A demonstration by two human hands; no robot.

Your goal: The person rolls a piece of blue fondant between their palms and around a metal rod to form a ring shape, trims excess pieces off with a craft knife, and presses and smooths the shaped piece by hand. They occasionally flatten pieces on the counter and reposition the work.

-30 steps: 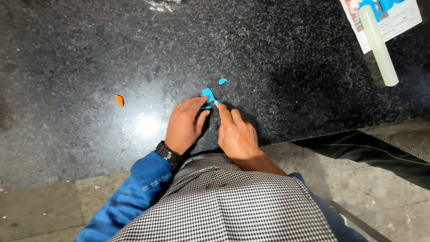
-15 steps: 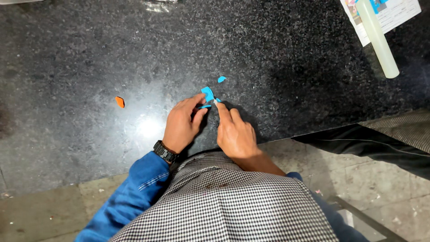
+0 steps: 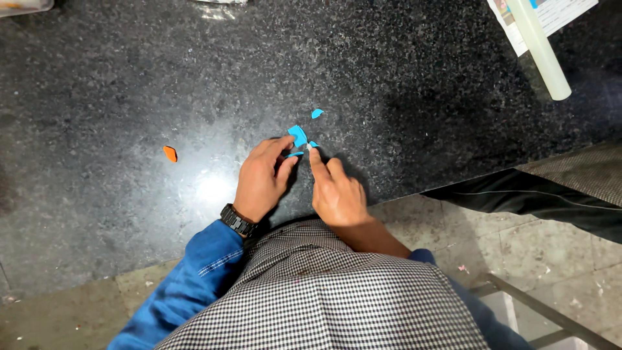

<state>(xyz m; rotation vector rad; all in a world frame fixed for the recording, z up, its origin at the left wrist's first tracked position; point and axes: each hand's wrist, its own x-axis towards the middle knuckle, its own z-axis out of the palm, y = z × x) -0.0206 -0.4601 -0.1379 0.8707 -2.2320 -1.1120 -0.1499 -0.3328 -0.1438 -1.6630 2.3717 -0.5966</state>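
The left hand, with a black wristwatch on its wrist and a blue sleeve behind it, pinches a thin blue sliver between thumb and fingertips, close to the front edge of the black speckled stone desk. The right hand is loosely curled, its forefinger stretched out so that the tip presses on a tiny blue scrap (whether it actually grips the scrap cannot be told). Just beyond both fingertips lies a larger blue paper piece flat on the desk, and a little farther off another small blue piece. Well apart to the left sits a lone orange piece. At the far right corner a pale cylindrical stick rests across a printed paper sheet.
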